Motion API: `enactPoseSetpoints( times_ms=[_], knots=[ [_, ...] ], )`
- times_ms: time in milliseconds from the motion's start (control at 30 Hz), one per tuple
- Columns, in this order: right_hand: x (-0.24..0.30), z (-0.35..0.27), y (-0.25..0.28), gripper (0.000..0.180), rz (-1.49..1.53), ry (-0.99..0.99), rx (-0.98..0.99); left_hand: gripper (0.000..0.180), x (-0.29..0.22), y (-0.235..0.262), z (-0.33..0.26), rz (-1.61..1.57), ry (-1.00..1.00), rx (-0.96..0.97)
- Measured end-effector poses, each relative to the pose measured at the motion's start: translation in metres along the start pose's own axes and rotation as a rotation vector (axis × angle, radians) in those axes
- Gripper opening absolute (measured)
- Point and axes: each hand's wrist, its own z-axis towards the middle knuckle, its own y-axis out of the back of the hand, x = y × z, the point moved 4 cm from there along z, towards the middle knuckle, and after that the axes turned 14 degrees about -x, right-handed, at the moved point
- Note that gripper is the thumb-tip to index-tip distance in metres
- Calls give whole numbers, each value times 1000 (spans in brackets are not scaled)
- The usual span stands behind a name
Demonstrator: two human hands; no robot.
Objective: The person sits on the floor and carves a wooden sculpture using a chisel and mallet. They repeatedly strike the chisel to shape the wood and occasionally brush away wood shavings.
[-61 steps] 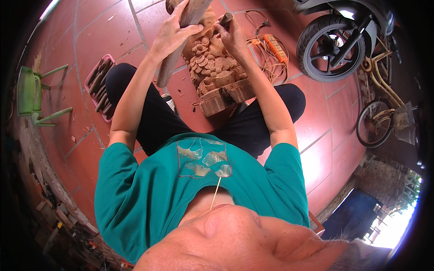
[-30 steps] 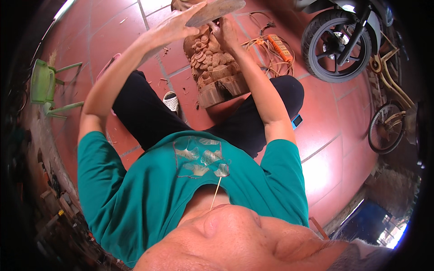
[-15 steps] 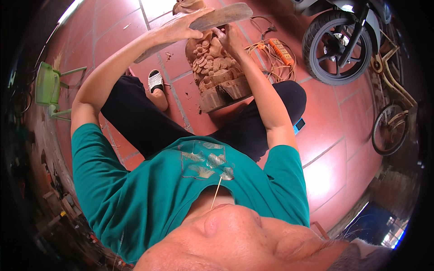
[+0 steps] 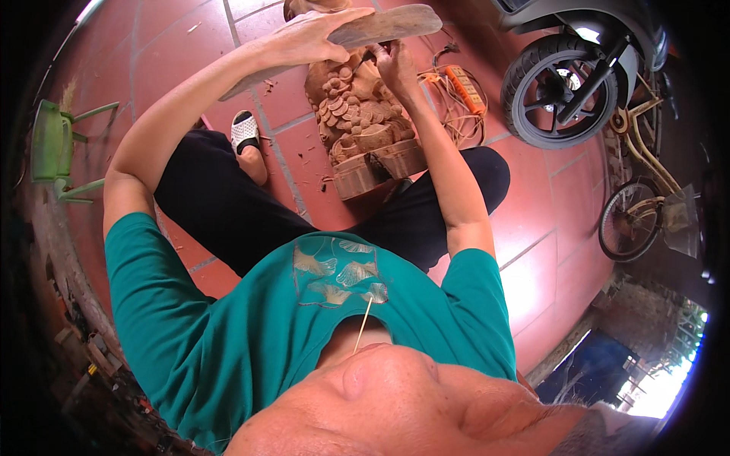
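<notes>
A carved brown wooden statue [image 4: 361,125], with round coin shapes and a notched base, stands on the tiles between my legs. My left hand [image 4: 304,42] is closed round a long flat piece of wood [image 4: 391,25], which slants across the upper part of the statue and back along my forearm. Just under that wood, my right hand [image 4: 395,67] is at the statue's upper right side with its fingers bent together. What those fingers hold, if anything, is hidden. The statue's top [image 4: 315,6] shows partly beyond the wood.
An orange power strip [image 4: 465,90] with coiled cables lies right of the statue. Farther right are a motorbike wheel [image 4: 561,91] and a bicycle wheel [image 4: 630,220]. A green plastic chair [image 4: 52,152] is at left. Wood chips lie near my sandal [image 4: 245,133].
The whole view has shifted a little, and the blue device beside my right knee no longer shows. Both hands keep nearly the same places at the wood and the statue.
</notes>
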Motion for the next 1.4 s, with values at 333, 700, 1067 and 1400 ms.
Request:
enactPoseSetpoints(
  times_ms=[333, 700, 1067, 1400],
  knots=[
    [25, -4, 6, 19, -73, -9, -8, 81, 4, 12, -5, -177, 44, 11],
    [25, -6, -3, 20, 24, 143, -65, 80, -5, 25, 3, 132, 146, 58],
    [20, -9, -4, 21, 62, 139, -84, 80, 15, 13, -3, 48, 32, -15],
    [43, -14, -1, 17, -14, 230, -65, 79, 12, 28, -5, 6, 65, -72]
  ],
)
